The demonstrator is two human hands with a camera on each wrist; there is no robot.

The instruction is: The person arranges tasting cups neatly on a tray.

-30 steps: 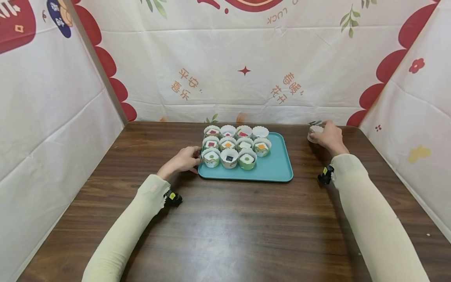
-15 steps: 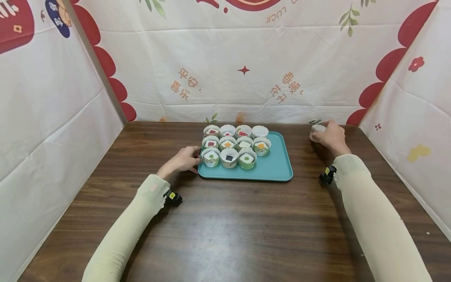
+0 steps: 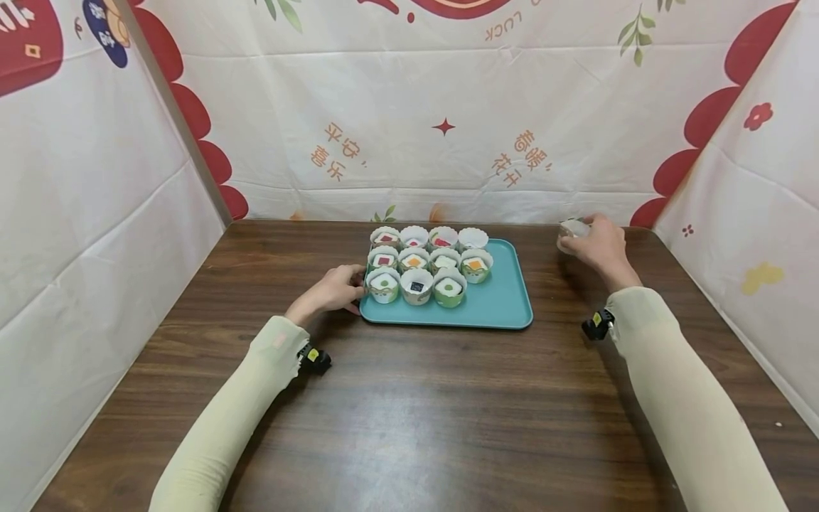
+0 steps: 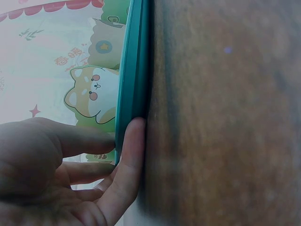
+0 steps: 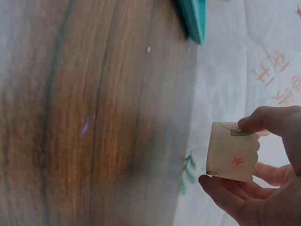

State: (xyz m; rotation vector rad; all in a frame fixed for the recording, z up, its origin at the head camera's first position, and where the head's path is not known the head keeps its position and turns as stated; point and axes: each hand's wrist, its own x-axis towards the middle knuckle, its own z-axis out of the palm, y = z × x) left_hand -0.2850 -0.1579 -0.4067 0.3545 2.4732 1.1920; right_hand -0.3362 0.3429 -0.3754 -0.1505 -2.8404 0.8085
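Note:
My left hand [image 3: 337, 288] grips the left edge of a teal tray [image 3: 499, 313]. In the left wrist view, the tray's rim [image 4: 135, 61] lies between that hand's fingers. On the tray stand several scalloped paper cups, most with small white pieces topped in colour inside, such as a green-dotted cup [image 3: 383, 286]. At the back right, my right hand [image 3: 600, 249] holds another paper cup [image 3: 569, 237] between thumb and fingers. In the right wrist view this pale cup [image 5: 234, 155] shows a small orange star and hangs raised off the table.
The brown wooden table [image 3: 397, 412] runs back to a white printed cloth [image 3: 409, 128]. Cloth walls also stand at the left and right. The tray's right part is bare of cups.
My right hand has lifted slightly with the paper cup, which has tilted and come up off the table. The left hand and the tray have stayed in place.

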